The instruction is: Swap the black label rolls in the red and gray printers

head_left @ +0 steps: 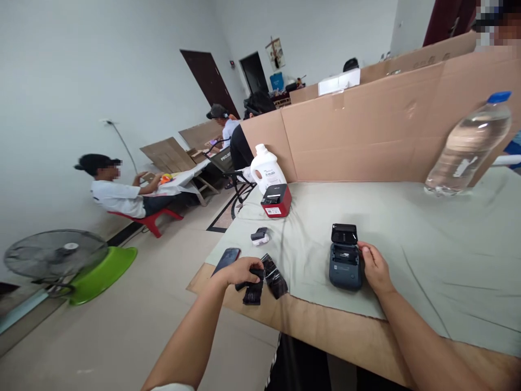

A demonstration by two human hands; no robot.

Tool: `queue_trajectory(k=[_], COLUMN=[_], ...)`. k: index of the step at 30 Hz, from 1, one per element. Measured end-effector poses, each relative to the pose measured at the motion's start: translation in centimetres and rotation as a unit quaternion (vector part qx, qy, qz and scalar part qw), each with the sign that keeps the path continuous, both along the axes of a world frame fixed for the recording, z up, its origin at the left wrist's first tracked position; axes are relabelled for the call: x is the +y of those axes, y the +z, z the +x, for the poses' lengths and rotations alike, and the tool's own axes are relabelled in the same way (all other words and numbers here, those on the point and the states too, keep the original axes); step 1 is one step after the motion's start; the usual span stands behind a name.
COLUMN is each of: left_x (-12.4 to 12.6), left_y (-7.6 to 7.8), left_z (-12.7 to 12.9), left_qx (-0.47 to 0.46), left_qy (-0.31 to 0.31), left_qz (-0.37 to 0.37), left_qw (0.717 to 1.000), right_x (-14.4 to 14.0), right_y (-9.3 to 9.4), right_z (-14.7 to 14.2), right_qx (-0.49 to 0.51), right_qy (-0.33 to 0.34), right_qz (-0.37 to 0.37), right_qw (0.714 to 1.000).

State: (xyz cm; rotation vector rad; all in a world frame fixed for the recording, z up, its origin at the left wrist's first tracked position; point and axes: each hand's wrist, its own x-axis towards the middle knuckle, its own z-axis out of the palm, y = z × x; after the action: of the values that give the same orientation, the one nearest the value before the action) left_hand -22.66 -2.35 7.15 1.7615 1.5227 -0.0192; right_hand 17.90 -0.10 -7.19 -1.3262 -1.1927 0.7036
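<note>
From afar, I had the left hand [245, 270] pinched on a dark item [256, 273]; the printer [345, 271] sat open-lidded just left of the right hand [375, 267], its fingers bent; whether those gripped it, I couldn't tell.

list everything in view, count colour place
table: 1, pale green, foreground
lidded device: 1, slate, table front
glossy pieces: 2+, black, near left
phone: 1, dark, left edge
small item: 1+, black/white, beyond phone
jug: 1, white, far left
boxy device: 1, red/black, before jug
bottle: 1, clear, far right
partition: 1, brown, far edge
fan: 1, dark, left floor
plastic object: 1, green, beside fan
chairs: 2+, red/dark, background
doors: 2+, dark, background
people: 3+, white/dark clothing, background
left hand: 1, on glossy pieces
right hand: 1, at lidded device
</note>
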Motion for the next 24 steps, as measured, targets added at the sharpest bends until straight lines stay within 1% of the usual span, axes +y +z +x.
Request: queue_trajectory(k=[3, 5, 7, 11, 13, 16, 18, 19, 20, 21, 22, 23, 24], left_x=[-0.5, -0.4, -0.2, 0.7, 1.2, 1.8, 1.8, 1.7, 1.6, 1.3, 1.0, 0.8, 0.6], left_y=[-1.1, -1.4, -1.5, -1.8, -2.4, -3.3, -3.5, -3.3, -3.0, -2.6, -2.2, -1.7, -1.2], left_z=[-0.4, 0.0, 0.7, 2.5, 3.6, 5.6, 7.2, 8.2, 9.3, 10.5, 11.7, 13.0, 14.3], left_qx=[0.104, 0.174, 0.218, 0.267, 0.283, 0.277, 0.232, 0.181, 0.114, 0.037, -0.037, -0.096, -0.134], left_qy=[0.018, 0.022, 0.036, 0.084, 0.08, 0.056, 0.021, -0.007, -0.046, -0.095, -0.145, -0.189, -0.22], left_qz=[0.044, 0.073, 0.104, 0.171, 0.172, 0.161, 0.164, 0.155, 0.13, 0.09, 0.042, -0.001, -0.026], left_qw=[0.993, 0.982, 0.97, 0.945, 0.94, 0.946, 0.958, 0.971, 0.984, 0.991, 0.988, 0.977, 0.966], right_x=[-0.1, -0.1, -0.1, -0.1, -0.1, -0.2, -0.2, -0.2, -0.3, -0.3, -0.3, -0.3, -0.3], right_y=[0.1, 0.2, 0.1, 0.0, 0.1, 0.3, 0.5, 0.6, 0.7, 0.8, 0.9, 1.0, 1.1], right_z=[0.0, 0.0, 0.0, 0.0, 0.0, -0.1, -0.2, -0.2, -0.2, -0.2, -0.2, -0.3, -0.3], right_qx=[-0.002, -0.003, -0.003, 0.004, 0.005, 0.001, -0.001, -0.002, -0.003, -0.004, -0.005, -0.006, -0.007], right_qy=[0.001, -0.001, 0.0, 0.001, -0.001, -0.004, -0.004, -0.003, -0.003, -0.003, -0.004, -0.004, -0.005], right_qz=[-0.003, -0.005, -0.006, -0.007, -0.006, -0.001, 0.001, 0.0, -0.001, -0.002, -0.002, -0.002, -0.001], right_qw=[1.0, 1.0, 1.0, 1.0, 1.0, 1.0, 1.0, 1.0, 1.0, 1.0, 1.0, 1.0, 1.0])
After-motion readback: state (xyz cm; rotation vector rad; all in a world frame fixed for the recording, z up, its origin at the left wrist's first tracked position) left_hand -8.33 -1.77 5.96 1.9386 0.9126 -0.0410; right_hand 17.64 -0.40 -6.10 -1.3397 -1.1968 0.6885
